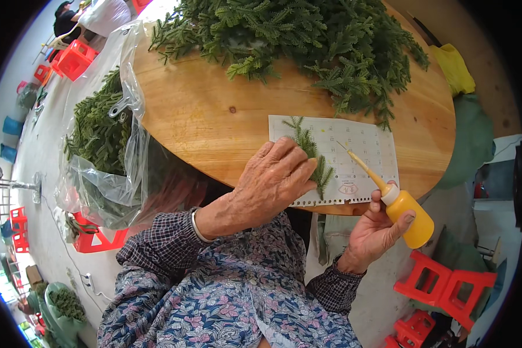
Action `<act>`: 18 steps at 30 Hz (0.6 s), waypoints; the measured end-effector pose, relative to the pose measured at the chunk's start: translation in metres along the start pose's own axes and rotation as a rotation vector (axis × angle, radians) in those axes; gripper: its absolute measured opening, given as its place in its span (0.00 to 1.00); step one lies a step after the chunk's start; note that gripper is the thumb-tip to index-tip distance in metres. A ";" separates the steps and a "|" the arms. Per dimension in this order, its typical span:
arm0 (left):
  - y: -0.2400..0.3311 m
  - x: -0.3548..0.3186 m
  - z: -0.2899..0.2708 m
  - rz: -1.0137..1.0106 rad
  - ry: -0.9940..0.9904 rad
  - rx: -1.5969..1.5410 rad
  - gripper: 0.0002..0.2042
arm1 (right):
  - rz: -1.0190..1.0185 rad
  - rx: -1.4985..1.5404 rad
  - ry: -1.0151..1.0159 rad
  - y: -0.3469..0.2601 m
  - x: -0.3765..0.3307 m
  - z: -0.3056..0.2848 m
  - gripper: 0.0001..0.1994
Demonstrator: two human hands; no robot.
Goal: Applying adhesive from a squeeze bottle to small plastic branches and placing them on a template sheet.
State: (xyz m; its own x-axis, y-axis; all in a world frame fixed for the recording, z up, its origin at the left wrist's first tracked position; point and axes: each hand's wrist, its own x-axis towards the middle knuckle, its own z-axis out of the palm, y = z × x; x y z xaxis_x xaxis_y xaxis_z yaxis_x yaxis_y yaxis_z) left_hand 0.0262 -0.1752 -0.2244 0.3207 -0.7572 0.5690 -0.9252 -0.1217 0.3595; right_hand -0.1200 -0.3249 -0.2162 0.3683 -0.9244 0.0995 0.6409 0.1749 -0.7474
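Observation:
My left hand [269,185] presses a small green fir-like sprig [309,148] flat onto a white printed paper sheet [362,151] at the near edge of a round wooden table [214,116]. My right hand [374,232] grips a yellow squeeze bottle [409,217] with a long thin nozzle. The nozzle tip points up-left over the paper, just right of the sprig. A big heap of the same green sprigs [296,35] covers the far part of the table.
A clear plastic bag of green sprigs [101,145] hangs at the table's left edge. Red plastic stools [441,290] stand on the floor at the right and left [95,238]. A yellow bag [453,69] lies at the far right. Another person [98,17] sits far off.

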 end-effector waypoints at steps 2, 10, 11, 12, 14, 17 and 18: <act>0.003 0.001 0.001 -0.022 0.007 0.003 0.15 | 0.000 0.005 -0.002 -0.001 0.000 -0.001 0.24; 0.004 -0.003 -0.007 -0.016 0.026 0.152 0.15 | -0.008 -0.010 0.000 -0.001 0.001 -0.004 0.24; 0.003 -0.005 -0.008 0.007 0.019 0.197 0.16 | -0.011 -0.015 0.004 0.000 0.001 -0.004 0.24; 0.001 -0.006 -0.008 0.006 0.019 0.196 0.16 | -0.010 -0.016 0.004 0.001 0.001 -0.004 0.24; -0.001 -0.008 -0.009 -0.034 -0.005 0.169 0.17 | -0.012 -0.025 0.009 0.003 0.001 -0.004 0.24; -0.005 -0.011 -0.007 -0.076 -0.029 0.140 0.17 | -0.012 -0.036 0.013 0.006 0.002 -0.003 0.24; -0.007 -0.013 -0.005 -0.079 -0.017 0.107 0.18 | -0.011 -0.047 0.016 0.007 0.003 -0.003 0.25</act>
State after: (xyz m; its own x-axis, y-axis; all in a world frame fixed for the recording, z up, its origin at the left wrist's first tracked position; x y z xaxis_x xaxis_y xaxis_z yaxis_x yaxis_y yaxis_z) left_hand 0.0297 -0.1611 -0.2306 0.3913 -0.7529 0.5292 -0.9137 -0.2490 0.3213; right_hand -0.1171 -0.3272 -0.2233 0.3498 -0.9317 0.0979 0.6124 0.1484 -0.7765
